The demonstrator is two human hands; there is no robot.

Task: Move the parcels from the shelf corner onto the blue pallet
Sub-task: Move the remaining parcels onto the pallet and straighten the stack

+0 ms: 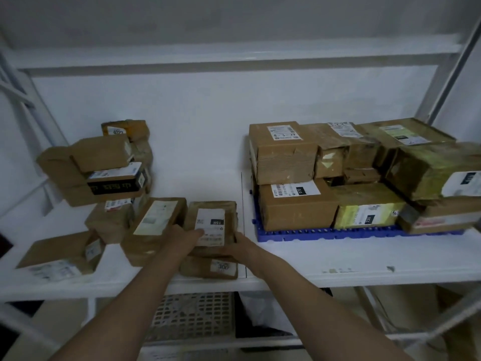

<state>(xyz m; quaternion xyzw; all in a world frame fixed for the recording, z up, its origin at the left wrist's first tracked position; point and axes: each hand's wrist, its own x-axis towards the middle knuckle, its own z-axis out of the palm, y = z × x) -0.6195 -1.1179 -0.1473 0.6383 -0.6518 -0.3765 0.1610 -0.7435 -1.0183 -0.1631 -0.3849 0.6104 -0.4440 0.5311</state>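
Several brown parcels crowd the left corner of the white shelf (325, 259). A small brown parcel with a white label (212, 220) lies on top of a flatter parcel marked 300 (210, 268) near the shelf's front edge. My left hand (186, 237) grips the small parcel's left side with the thumb over its label. My right hand (243, 246) clasps its right near corner. The blue pallet (338, 234) sits to the right on the same shelf, stacked with several taped cardboard boxes (296, 207).
A tall parcel with a pale label (153, 225) leans just left of my left hand. A low box (62, 254) lies at the front left. A stack with a black-banded box (114, 182) stands at the back left. A white plastic crate (192, 316) sits below.
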